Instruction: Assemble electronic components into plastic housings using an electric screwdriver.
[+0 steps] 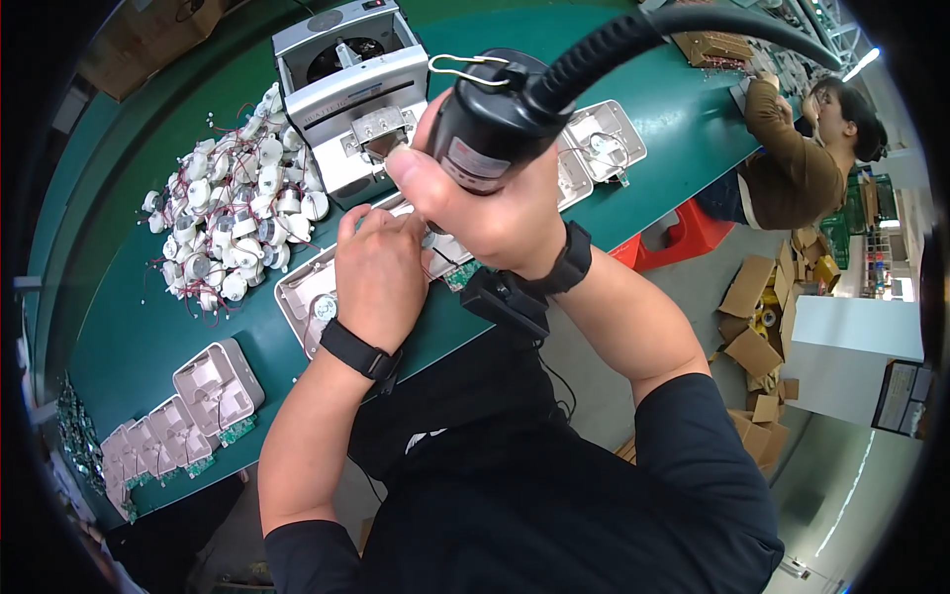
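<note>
My right hand [495,218] is wrapped round a black electric screwdriver [485,148], held upright with a wire hanging loop and a thick cable at its top. Its tip is hidden below my hands. Just left of it, my left hand [378,272] bends its fingers down onto a pale plastic housing [292,295] and holds it; the fingertips are partly hidden. Inside the housing sits a round part [324,307] near my left wrist. A green circuit board [461,275] with thin wires lies beside the housing, below my right hand.
A screw feeder [341,148] stands just beyond my hands. A heap of white motors [233,213] with red wires is to its left. More housings [218,386] line the near left edge; another [609,139] lies right. A co-worker [807,148] sits at the far right near a red stool [683,238].
</note>
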